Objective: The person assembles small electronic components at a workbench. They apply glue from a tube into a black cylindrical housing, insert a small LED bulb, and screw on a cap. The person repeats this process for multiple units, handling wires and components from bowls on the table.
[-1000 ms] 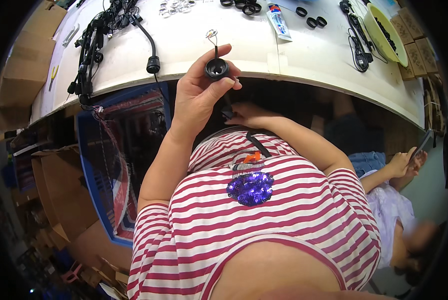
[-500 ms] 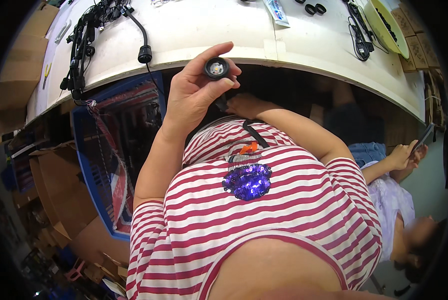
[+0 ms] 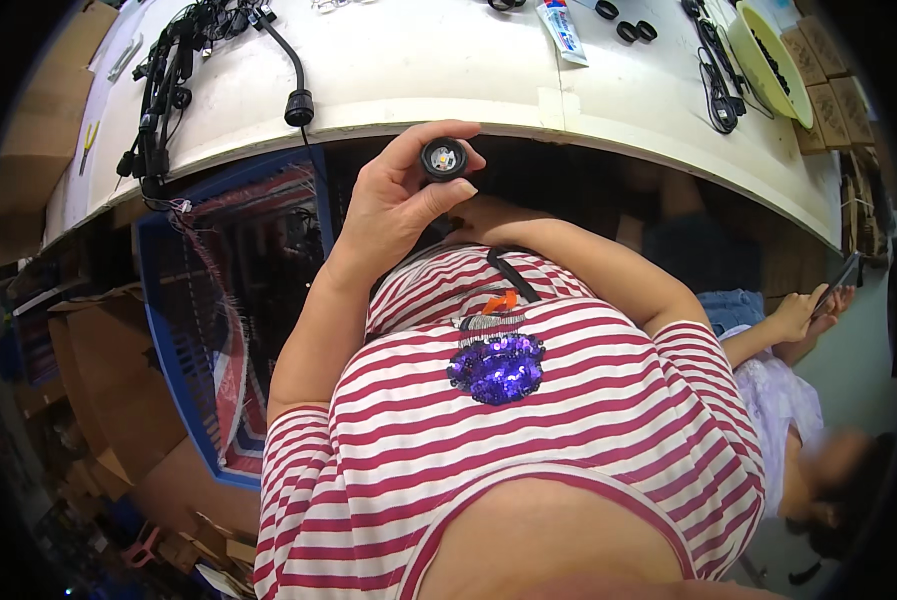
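Between the thumb and fingers of my left hand [image 3: 393,195] is a round black lamp socket [image 3: 444,159], its open end facing up with a pale disc and small yellowish parts inside. My right hand [image 3: 483,217] sits just below and behind it, close to my waist, in the shadow under the table edge. Its fingers are curled around something dark that the shadow and my left hand mostly hide.
A white table [image 3: 418,70] spans the top, bearing a bundle of black cables [image 3: 163,110], a hanging black connector [image 3: 298,107], a tube [image 3: 563,32], black rings [image 3: 636,31] and a yellow-green basin [image 3: 758,60]. A blue-framed crate [image 3: 173,370] stands left. A person holding a phone [image 3: 836,280] is at right.
My left hand and the lamp socket have moved slightly down, nearer my body. The right hand has shifted a little with them. The whole view has tilted slightly.
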{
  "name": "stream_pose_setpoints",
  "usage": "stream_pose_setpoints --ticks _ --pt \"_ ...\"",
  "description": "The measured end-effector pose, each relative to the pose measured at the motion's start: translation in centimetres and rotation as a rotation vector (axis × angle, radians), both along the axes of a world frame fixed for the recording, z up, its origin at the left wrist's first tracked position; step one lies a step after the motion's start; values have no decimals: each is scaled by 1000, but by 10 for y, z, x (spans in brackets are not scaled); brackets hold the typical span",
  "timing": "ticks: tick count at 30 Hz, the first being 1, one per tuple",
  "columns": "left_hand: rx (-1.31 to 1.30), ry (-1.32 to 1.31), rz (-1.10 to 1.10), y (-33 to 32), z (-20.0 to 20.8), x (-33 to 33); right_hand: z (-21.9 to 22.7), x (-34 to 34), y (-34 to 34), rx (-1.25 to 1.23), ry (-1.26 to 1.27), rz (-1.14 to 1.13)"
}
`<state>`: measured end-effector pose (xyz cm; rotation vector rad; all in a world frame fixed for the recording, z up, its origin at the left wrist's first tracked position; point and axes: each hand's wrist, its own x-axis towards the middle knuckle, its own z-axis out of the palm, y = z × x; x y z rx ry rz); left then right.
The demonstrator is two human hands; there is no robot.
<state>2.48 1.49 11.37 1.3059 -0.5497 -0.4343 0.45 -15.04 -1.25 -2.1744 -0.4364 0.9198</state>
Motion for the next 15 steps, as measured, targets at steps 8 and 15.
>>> stream_pose_setpoints --ticks 8,15 --pt "85 149 85 19 4 -4 2 1 19 522 400 -204" --pt "-27 358 41 35 1 -1 -31 18 11 289 -494 -163"
